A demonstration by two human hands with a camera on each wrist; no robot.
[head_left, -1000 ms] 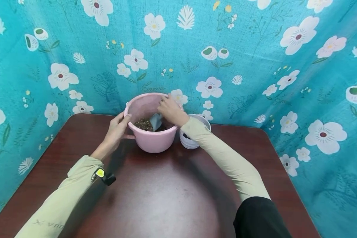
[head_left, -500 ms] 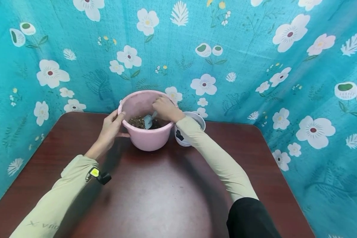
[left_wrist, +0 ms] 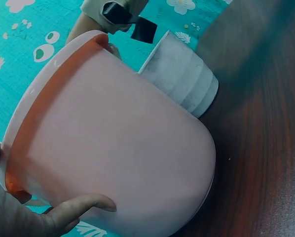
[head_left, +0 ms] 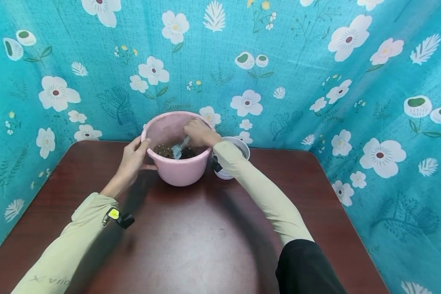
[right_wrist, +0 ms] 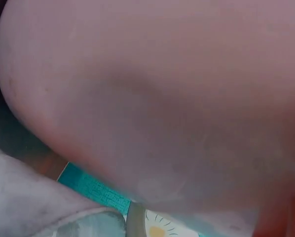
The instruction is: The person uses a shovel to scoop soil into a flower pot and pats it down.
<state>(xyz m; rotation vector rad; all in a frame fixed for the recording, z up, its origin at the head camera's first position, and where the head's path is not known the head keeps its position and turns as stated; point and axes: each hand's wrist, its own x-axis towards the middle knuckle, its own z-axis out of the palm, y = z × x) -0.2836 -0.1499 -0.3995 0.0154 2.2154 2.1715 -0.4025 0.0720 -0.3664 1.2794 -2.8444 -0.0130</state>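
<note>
A pink bucket stands near the back of the table, with brown soil inside. My left hand grips its left rim; in the left wrist view one digit of that hand lies along the outer wall. Reaching over the right rim, my right hand holds a small grey-blue trowel by its handle. The trowel's blade is in the soil, its tip partly hidden. In the right wrist view the pink bucket's wall fills most of the picture, and the right hand's fingers cannot be made out.
A white ribbed pot stands right beside the bucket, partly behind my right forearm in the head view. The dark red-brown table reaches back to a turquoise flowered curtain.
The trowel's blade has tipped over and moved left and lower into the soil, my right hand going with it. My left hand keeps its grip on the rim. The head view has shifted slightly.
</note>
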